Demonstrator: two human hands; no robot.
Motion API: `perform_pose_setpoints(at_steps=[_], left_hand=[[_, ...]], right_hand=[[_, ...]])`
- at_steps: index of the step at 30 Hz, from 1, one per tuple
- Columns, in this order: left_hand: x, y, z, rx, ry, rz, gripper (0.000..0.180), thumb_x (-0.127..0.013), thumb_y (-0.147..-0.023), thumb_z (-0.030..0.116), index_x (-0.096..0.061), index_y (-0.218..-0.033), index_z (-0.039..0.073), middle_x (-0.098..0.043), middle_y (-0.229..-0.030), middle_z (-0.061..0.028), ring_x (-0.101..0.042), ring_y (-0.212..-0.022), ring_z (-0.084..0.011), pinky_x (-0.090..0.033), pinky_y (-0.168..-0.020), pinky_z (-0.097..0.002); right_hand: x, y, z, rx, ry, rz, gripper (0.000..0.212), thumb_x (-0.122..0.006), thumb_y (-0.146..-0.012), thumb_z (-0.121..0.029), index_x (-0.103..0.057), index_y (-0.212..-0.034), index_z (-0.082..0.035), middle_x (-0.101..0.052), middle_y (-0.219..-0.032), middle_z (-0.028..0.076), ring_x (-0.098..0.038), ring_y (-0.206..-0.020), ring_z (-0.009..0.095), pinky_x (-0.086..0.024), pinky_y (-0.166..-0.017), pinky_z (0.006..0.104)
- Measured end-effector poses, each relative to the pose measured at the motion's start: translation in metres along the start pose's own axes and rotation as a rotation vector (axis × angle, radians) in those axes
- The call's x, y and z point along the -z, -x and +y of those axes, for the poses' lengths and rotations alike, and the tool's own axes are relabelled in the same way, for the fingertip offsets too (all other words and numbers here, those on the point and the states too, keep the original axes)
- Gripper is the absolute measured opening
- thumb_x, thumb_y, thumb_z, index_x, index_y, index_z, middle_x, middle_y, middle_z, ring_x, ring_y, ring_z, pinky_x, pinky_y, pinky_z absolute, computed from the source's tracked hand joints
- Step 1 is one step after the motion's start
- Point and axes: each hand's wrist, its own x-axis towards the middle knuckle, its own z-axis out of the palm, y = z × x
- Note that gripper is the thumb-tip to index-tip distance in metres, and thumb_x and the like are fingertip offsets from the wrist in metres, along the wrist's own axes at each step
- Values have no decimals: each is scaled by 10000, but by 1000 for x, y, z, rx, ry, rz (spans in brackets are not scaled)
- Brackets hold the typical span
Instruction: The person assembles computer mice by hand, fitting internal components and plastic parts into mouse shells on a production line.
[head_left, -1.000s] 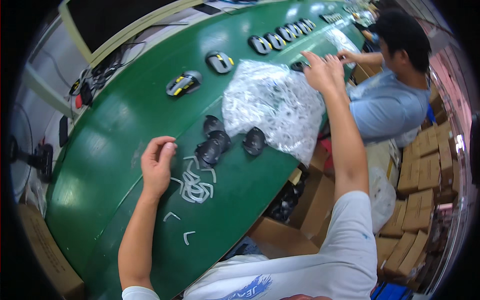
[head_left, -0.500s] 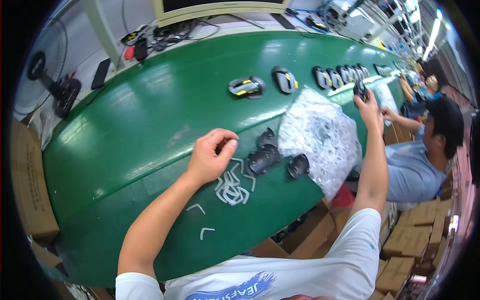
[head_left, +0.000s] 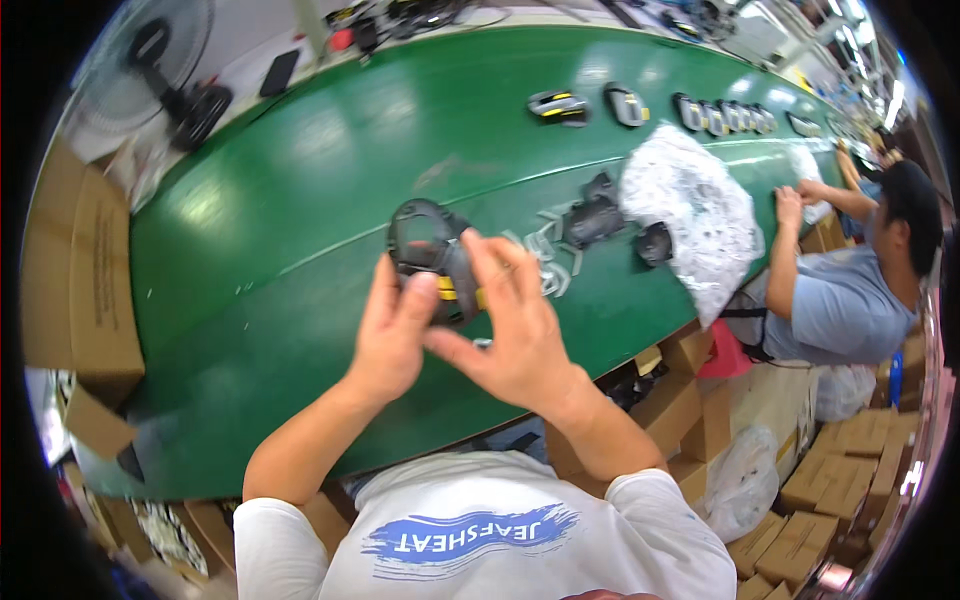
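Above the green bench, both hands hold a black plastic housing (head_left: 458, 262) with a rounded opening at one end and yellow pieces on its side. My left hand (head_left: 390, 335) grips its near left side, thumb pressed by the yellow part. My right hand (head_left: 520, 325) closes on the right side, fingers on top and thumb below; its fingers hide part of the housing. Just right of it lie several translucent bent strips (head_left: 548, 243) in a loose pile. Beyond these are dark curved shells (head_left: 594, 220) and another dark shell (head_left: 654, 244) touching a clear plastic bag (head_left: 690, 195).
Several grey, black and yellow housings (head_left: 627, 104) stand in a row along the far right of the green bench (head_left: 290, 300). A co-worker (head_left: 850, 300) sits at the right. A fan (head_left: 165, 80) and phone (head_left: 279, 74) are far left, a cardboard box (head_left: 105, 290) at the left edge.
My right hand has brought a black housing from the far right, beside the co-worker, to in front of me. My left hand has joined it there. The view has shifted too.
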Motion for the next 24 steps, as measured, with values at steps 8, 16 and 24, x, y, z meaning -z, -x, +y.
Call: perform_pose_setpoints(at_steps=[8, 16, 24], left_hand=[[178, 125, 58, 279, -437, 156, 695, -650, -995, 160, -457, -1662, 130, -758, -1270, -143, -750, -1143, -228, -609, -1005, -403], [170, 94, 74, -64, -1386, -168, 535, -749, -945, 203, -746, -1462, 69, -755, -1306, -176, -695, -1213, -402, -536, -1101, -464], [156, 110, 46, -329, -1336, -46, 870, -943, -887, 335, -600, -1653, 105, -655, -1542, -149, -575, -1453, -399, -439, -1244, -526]], right_hand=[[3, 44, 12, -128, 134, -249, 226, -861, -988, -228, -845, -1174, -100, -843, -1023, 78, -775, -847, 298, -564, -797, 441], [20, 59, 77, -355, 492, 53, 212, -813, -1052, -242, -822, -1146, -52, -782, -1030, 105, -736, -796, 293, -576, -788, 427], [30, 60, 79, -397, 459, 0, 158, -761, -1088, -153, -806, -1179, -31, -760, -1080, 110, -716, -827, 257, -582, -761, 398]])
